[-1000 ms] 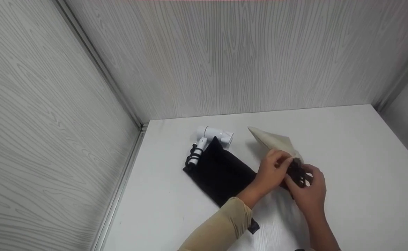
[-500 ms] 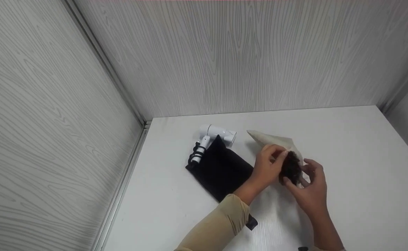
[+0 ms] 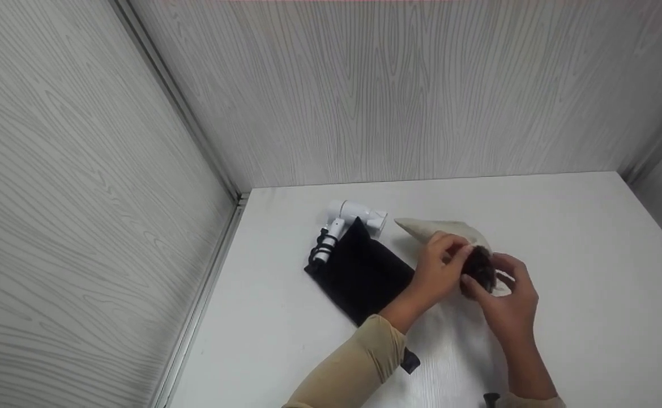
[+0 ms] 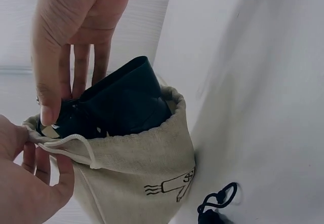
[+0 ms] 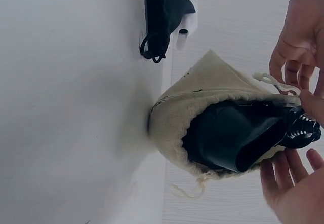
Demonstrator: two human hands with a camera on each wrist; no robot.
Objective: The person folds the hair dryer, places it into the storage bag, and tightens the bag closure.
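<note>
My left hand [image 3: 437, 269] pinches the rim and white drawstring [image 4: 76, 139] of a beige cloth bag [image 3: 449, 228]. A dark hair dryer [image 4: 129, 100] sits in the bag's mouth, its wide flat nozzle [image 5: 228, 138] sticking out. Beside the nozzle, a dark bundle with a ribbed cord [image 5: 305, 127] shows at the rim. My right hand [image 3: 509, 297] holds that end, thumb on the near side and fingers behind. A line drawing of a hair dryer [image 4: 172, 186] is printed on the bag. The dryer's lower part is hidden inside.
Left of the bag a black drawstring pouch [image 3: 359, 272] lies flat on the white table [image 3: 263, 328]. Behind it rests a white hair dryer [image 3: 353, 212] with a black cord [image 3: 325, 246] round its handle. Grey wood-grain panels [image 3: 398, 96] enclose the table.
The dark hair dryer has turned between my hands, and less of it shows than half a second ago. The bag's far corner has dropped a little. The view has shifted slightly.
</note>
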